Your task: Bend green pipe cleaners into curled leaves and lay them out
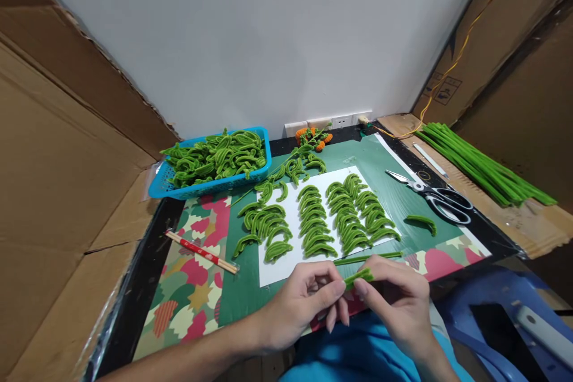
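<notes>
My left hand point(308, 301) and my right hand point(398, 301) meet at the table's front edge, both pinching a short piece of folded green fuzzy stem point(358, 278) between thumb and fingers. Just beyond them a straight green stem point(369, 258) lies across the mat. Curved green leaf pieces point(313, 222) are laid in several columns on a white sheet point(269, 274). One loose green piece point(421, 222) rests to the right, near the black-handled scissors point(441, 203), whose blades point to the back left.
A blue basket point(210, 186) heaped with green pieces stands back left. Orange flowers point(313, 137) lie near the wall sockets. Wrapped chopsticks point(201, 252) are at left. A white pen point(430, 160) and a bundle of green stems point(483, 164) lie on cardboard at right.
</notes>
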Tool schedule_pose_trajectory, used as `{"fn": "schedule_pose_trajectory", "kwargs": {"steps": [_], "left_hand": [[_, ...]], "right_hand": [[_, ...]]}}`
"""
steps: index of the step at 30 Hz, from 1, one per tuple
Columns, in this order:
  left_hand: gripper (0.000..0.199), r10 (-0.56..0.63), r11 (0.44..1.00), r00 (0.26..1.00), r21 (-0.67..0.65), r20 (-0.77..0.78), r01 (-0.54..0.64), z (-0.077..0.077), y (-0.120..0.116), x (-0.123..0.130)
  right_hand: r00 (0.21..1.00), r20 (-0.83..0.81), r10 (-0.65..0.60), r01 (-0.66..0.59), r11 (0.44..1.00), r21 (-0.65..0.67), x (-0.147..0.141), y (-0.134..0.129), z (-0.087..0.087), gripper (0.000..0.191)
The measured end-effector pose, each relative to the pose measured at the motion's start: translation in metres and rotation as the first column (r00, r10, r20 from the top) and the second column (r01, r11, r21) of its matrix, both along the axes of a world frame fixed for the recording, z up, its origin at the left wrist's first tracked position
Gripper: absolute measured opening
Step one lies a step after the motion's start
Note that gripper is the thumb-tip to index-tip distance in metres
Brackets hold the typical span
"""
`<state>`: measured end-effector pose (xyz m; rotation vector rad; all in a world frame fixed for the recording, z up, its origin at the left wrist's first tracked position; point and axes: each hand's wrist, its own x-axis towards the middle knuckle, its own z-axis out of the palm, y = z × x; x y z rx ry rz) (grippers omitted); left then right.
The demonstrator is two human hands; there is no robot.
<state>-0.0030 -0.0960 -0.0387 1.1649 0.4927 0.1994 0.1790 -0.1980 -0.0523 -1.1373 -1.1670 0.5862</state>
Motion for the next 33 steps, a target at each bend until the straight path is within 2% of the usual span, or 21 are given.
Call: {"fn": "schedule_pose_trajectory", "kwargs": {"steps": [6,14,19,22,27,30,33], "left_hand": [[0.050,0.023,0.999,1.000,0.023,-0.013,-0.023,0.004,0.000,0.000],[0.047,0.029,0.995,0.999,0.094,-0.046,-0.025,0.006,0.002,-0.001],[0.041,0.077,0.996,0.997,0.049,-0.017,-0.076,0.003,0.003,0.002],[0.038,0.088,0.996,0.996,0.019,0.011,-0.088,0.002,0.004,0.003],[0.036,0.104,0.995,0.993,-0.007,0.052,-0.103,-0.002,0.007,0.005],[0.037,0.107,0.994,0.993,-0.014,0.050,-0.107,-0.008,0.007,0.004],[0.037,0.107,0.994,0.992,-0.001,0.063,-0.107,-0.014,0.007,0.004]], "right_hand": [[0.999,-0.016,-0.030,0.030,0.999,0.037,0.001,0.001,0.003,0.018],[0.998,-0.012,-0.059,0.059,0.998,0.025,-0.001,0.005,0.004,0.019],[0.998,-0.010,-0.067,0.067,0.998,-0.005,-0.001,0.004,0.003,0.020],[0.999,-0.008,-0.051,0.051,0.999,0.015,0.002,0.004,0.002,0.014],[0.991,0.048,-0.127,0.126,0.992,0.021,0.021,0.001,-0.002,0.002],[0.979,0.032,-0.203,0.201,0.978,0.048,0.041,-0.003,-0.004,0.004],[0.981,0.019,-0.193,0.191,0.980,0.052,0.056,-0.009,-0.004,0.009]]}}
